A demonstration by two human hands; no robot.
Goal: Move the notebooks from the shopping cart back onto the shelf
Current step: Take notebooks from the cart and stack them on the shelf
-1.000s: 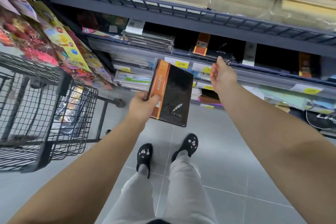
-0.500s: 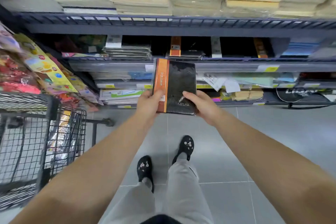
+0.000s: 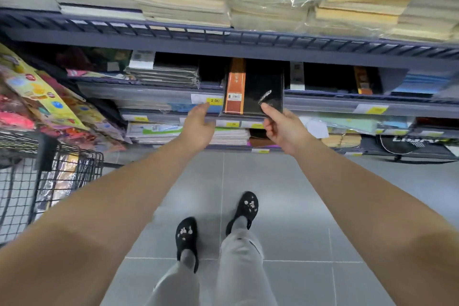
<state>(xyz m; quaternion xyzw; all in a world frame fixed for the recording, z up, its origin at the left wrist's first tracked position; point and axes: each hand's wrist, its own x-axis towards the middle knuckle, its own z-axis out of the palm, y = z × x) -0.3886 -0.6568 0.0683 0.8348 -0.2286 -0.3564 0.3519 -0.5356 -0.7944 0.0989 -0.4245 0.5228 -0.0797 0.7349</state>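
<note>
The right hand (image 3: 283, 129) pinches the notebook's (image 3: 253, 87) lower right corner, its top already inside the shelf (image 3: 154, 92). The left hand (image 3: 201, 126) hangs open just beside it, holding nothing. Best slide it in flat, square to the shelf edge, before letting go.

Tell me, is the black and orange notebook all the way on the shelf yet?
Not yet. The notebook is partly in, its near end sticking out over the shelf edge, and the right hand holds its corner.

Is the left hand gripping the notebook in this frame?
No. The left hand is open and off the notebook, which only the right hand holds at its lower right corner.
</note>
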